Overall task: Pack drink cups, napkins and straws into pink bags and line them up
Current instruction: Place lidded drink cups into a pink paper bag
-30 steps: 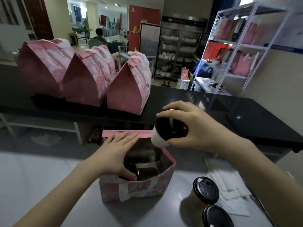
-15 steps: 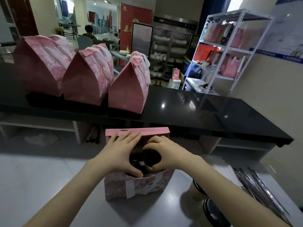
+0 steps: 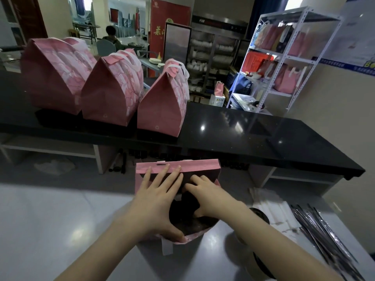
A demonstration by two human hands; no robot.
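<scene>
An open pink bag [image 3: 178, 167] stands on the grey table in front of me. My left hand [image 3: 160, 195] spreads across its mouth, thumb on the near rim and fingers against the far flap, holding it open. My right hand [image 3: 209, 197] reaches down inside the bag, fingers closed around a black-lidded drink cup [image 3: 182, 209] set deep in it. The cup's body is hidden by the bag walls. Two more lidded cups [image 3: 261, 217] stand on the table under my right forearm. White napkins [image 3: 272, 211] and wrapped straws [image 3: 324, 230] lie to the right.
Three closed pink bags [image 3: 113, 88] stand in a row at the left of the raised black counter [image 3: 243, 134] behind the table. A white metal shelf [image 3: 284, 57] with more bags stands at the back right. A person sits far back.
My right hand has carried the black-lidded cup from above the bag down into it. My left hand stays on the bag's mouth.
</scene>
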